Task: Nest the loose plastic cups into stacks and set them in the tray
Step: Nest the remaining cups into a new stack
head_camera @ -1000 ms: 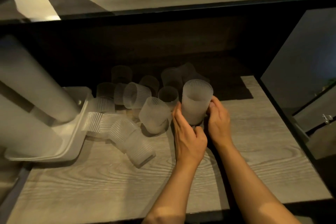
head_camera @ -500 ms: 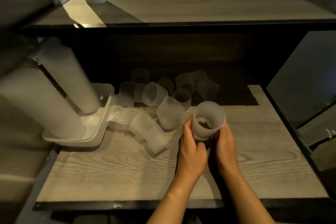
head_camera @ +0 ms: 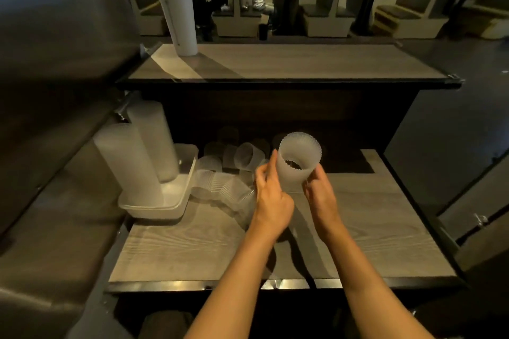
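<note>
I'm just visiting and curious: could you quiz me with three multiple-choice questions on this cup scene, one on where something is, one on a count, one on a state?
1. Where does the white tray sit on the lower shelf?
A. At its left side
B. At its right side
C. At its front middle

2. How many tall cup stacks stand in the tray?
A. None
B. Two
C. Five

3. What holds the frosted ribbed cup?
A. Nothing, it rests on the shelf
B. Left hand alone
C. Both hands, lifted

Answers: 1 A, the tray is at the shelf's left side. 2 B, two frosted columns rise from it. 3 C, the left hand and right hand grip its lower part above the shelf.
</note>
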The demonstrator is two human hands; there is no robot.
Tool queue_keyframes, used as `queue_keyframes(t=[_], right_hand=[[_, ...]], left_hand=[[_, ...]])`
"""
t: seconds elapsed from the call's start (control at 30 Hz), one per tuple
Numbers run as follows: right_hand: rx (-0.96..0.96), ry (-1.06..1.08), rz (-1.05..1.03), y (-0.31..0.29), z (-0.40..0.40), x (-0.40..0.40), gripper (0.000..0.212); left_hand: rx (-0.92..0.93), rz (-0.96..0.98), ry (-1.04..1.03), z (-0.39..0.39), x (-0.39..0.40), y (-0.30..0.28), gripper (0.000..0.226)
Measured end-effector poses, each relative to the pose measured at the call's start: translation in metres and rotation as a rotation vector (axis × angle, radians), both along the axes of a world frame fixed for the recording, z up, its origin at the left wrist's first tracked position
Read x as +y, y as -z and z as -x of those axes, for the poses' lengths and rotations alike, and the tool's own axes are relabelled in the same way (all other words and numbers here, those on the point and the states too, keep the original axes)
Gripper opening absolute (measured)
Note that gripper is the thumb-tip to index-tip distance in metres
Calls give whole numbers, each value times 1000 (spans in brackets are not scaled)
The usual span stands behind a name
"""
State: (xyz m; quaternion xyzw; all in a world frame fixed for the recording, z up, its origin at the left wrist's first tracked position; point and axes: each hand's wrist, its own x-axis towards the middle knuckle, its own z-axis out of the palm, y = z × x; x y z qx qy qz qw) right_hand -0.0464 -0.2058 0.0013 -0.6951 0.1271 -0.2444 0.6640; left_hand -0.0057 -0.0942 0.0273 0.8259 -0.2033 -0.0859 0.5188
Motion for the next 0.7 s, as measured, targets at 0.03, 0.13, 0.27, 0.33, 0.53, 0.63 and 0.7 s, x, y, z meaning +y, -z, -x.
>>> queue_keyframes(t=[0.03, 0.13, 0.27, 0.33, 0.53, 0.63, 0.7], right_hand=[[26, -30, 39, -4, -2, 1, 60], [93, -29, 142, -7, -13, 6, 66], [76, 115, 257, -7, -30, 9, 58], [87, 177, 302, -10, -38, 10, 59], [93, 195, 384, -7, -51, 6, 56], [121, 182, 378, -3, -53, 4, 55], [140, 170, 352, -2, -53, 5, 55]], left_hand=[[-10, -18, 11, -4, 2, -5, 94], [-26, -97, 19, -16, 7, -11, 99], [5, -141, 77, -21, 14, -13, 104], [77, -152, 74, -27, 16, -13, 104], [162, -130, 83, -43, 22, -8, 99], [206, -106, 100, -44, 24, -10, 95], [224, -100, 116, -44, 24, -9, 94]])
